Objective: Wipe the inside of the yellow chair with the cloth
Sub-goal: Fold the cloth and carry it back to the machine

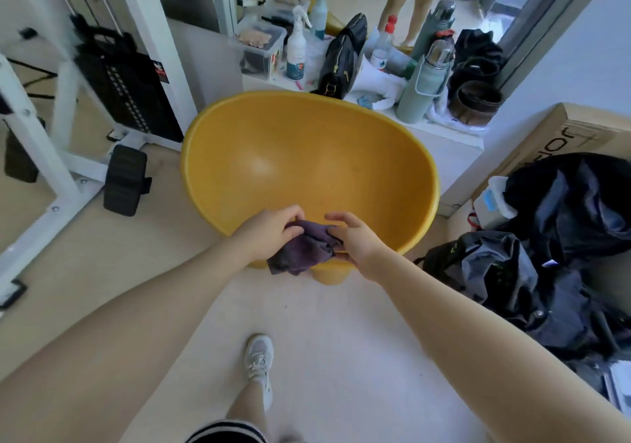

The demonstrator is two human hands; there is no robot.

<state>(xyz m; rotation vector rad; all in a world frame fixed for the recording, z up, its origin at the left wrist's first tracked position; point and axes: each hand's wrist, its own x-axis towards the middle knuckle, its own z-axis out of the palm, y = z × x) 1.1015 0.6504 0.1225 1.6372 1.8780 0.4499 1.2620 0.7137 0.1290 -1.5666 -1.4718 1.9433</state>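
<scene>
Both hands' fingers [293, 215] pinch the cloth [304, 249] (purple) — at the chair [307, 155] rim.

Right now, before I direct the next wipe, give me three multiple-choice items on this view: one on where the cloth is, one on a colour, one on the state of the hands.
1. Where is the cloth?
A. Deep in the yellow chair's bowl
B. At the chair's near rim
C. On the floor by the shoe

2. What colour is the cloth?
A. White
B. Dark purple
C. Green

3. How is the cloth held?
A. By the left hand alone
B. By the right hand alone
C. By both hands

Answers:
1 B, the cloth hangs bunched over the near edge, not on the inner bowl.
2 B, it reads dark purple against the yellow.
3 C, fingers of each hand close on one end of it.
</scene>
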